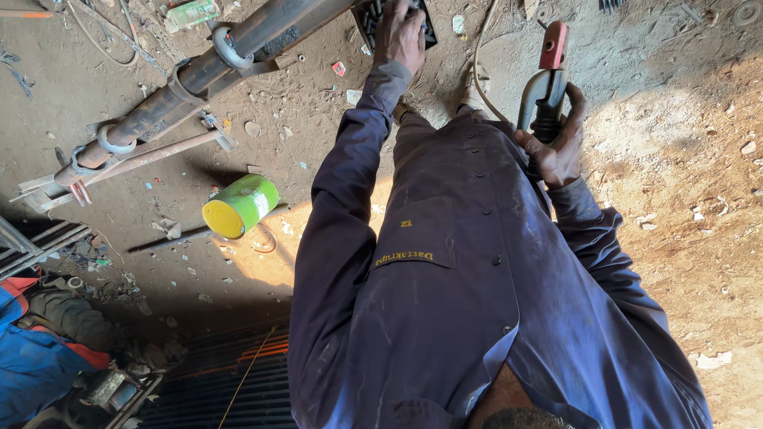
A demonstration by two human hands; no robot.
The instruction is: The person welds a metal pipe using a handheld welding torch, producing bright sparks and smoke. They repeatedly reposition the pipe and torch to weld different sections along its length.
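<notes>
I look down my own dark blue work shirt (461, 286) to the dirt floor. My left hand (401, 36) reaches forward and grips a black rectangular slotted piece (367, 17) at the top edge of the view, most of it hidden by the hand. At waist height on the right, my right hand (559, 151) is closed around the black handle of a welding electrode holder (544, 83) with a red lever on its tip. A pale cable (479, 59) curves over the ground by my shoe (474, 95).
A long rusty pipe assembly (183, 87) with metal rings lies diagonally at the upper left. A green and yellow can (238, 206) lies on its side beside a thin rod. Blue and red cloth (32, 357) and a ribbed metal sheet (230, 381) sit at the lower left.
</notes>
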